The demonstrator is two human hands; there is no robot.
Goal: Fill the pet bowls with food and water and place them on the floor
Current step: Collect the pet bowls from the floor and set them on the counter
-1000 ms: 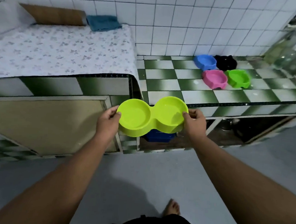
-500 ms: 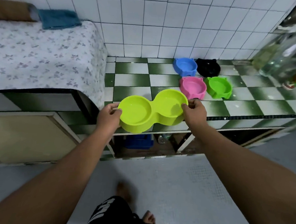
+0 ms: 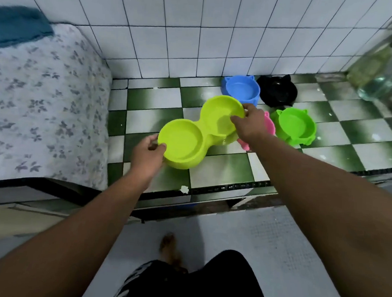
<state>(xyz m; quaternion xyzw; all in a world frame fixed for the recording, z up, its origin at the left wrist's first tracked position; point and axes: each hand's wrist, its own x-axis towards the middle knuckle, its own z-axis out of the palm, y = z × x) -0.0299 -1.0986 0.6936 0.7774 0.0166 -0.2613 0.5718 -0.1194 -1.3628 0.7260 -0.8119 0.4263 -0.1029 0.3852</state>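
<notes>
A lime-yellow double pet bowl (image 3: 191, 136) is over the green-and-white checked counter (image 3: 225, 173), both of its wells dry and bare. My left hand (image 3: 147, 155) grips its near-left rim. My right hand (image 3: 249, 124) grips the far-right rim with the thumb inside the well. Whether the bowl rests on the tiles or hovers just above them I cannot tell. Behind it stand a blue bowl (image 3: 241, 91), a black bowl (image 3: 277, 91) and a green bowl (image 3: 294, 125). A pink bowl (image 3: 269, 126) is mostly hidden behind my right wrist.
A raised ledge under a flowered cloth (image 3: 44, 102) borders the counter on the left, with a blue towel (image 3: 16, 25) on it. Large clear bottles (image 3: 388, 68) stand at the back right. White wall tiles close off the rear. Grey floor (image 3: 242, 238) and my bare foot lie below.
I stepped closer and carried the double bowl forward and down from in front of the counter edge to over the counter, turning it diagonally beside the pink bowl.
</notes>
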